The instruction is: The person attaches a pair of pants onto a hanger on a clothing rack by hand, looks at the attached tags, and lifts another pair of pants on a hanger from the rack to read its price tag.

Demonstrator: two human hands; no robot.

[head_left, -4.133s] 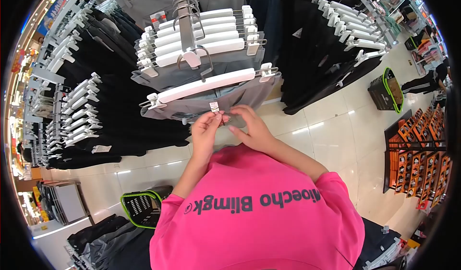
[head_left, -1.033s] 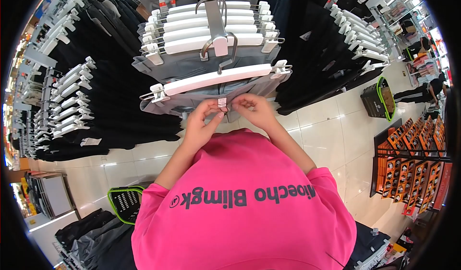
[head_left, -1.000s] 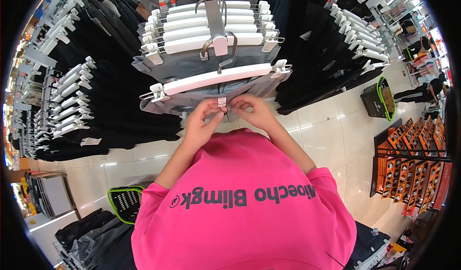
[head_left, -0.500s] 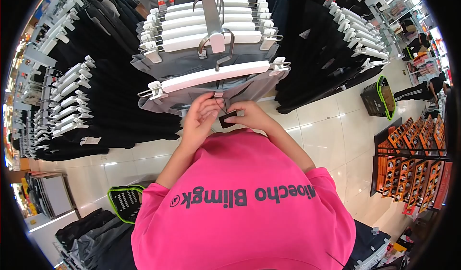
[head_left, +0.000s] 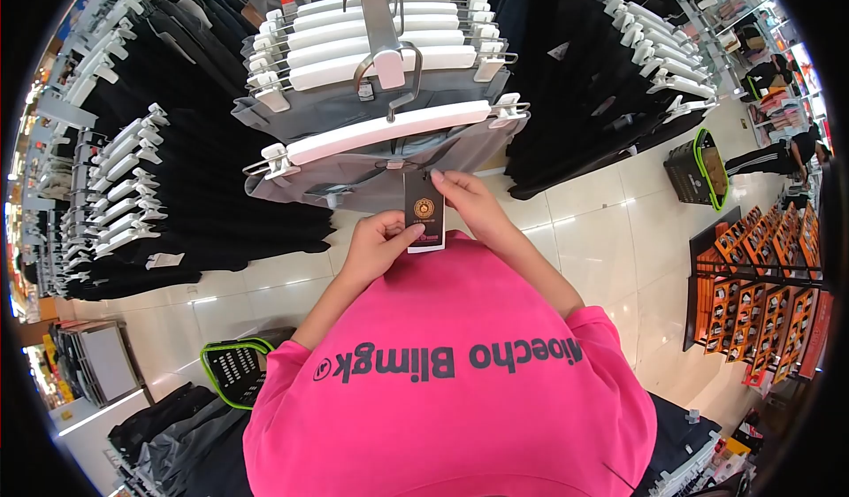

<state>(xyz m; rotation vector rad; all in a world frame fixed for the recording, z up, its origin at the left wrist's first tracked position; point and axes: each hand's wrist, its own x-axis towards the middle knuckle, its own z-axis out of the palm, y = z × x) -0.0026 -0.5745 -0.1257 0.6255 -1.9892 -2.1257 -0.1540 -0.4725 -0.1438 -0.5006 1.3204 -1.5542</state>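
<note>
The pale tiled floor (head_left: 588,254) runs beneath the racks, with black garments (head_left: 221,179) hanging on the left and more black garments (head_left: 575,117) on the right. At the near side, the person's pink shirt (head_left: 460,426) fills the middle. Beyond it, a row of white hangers carries grey clothing, and the nearest grey garment (head_left: 332,179) hangs a little apart from the others, clipped at both ends of its own white hanger (head_left: 389,133). The left hand (head_left: 376,242) is nearly closed, its thumb laid over the lower left part of a dark tag (head_left: 424,207), with fingers curled behind. The right hand (head_left: 469,203) pinches the tag's upper right corner between thumb and fingertips. The tag is upright just on the near side of the garment's waistband, a white edge showing along its bottom. Half a second ago it was a dark sliver low in the right hand alone; now both hands hold it flat, and its gold emblem (head_left: 424,208) shows in full. I judge that attention has passed from the small white label, fingered a second ago, to this tag's printed face.
</note>
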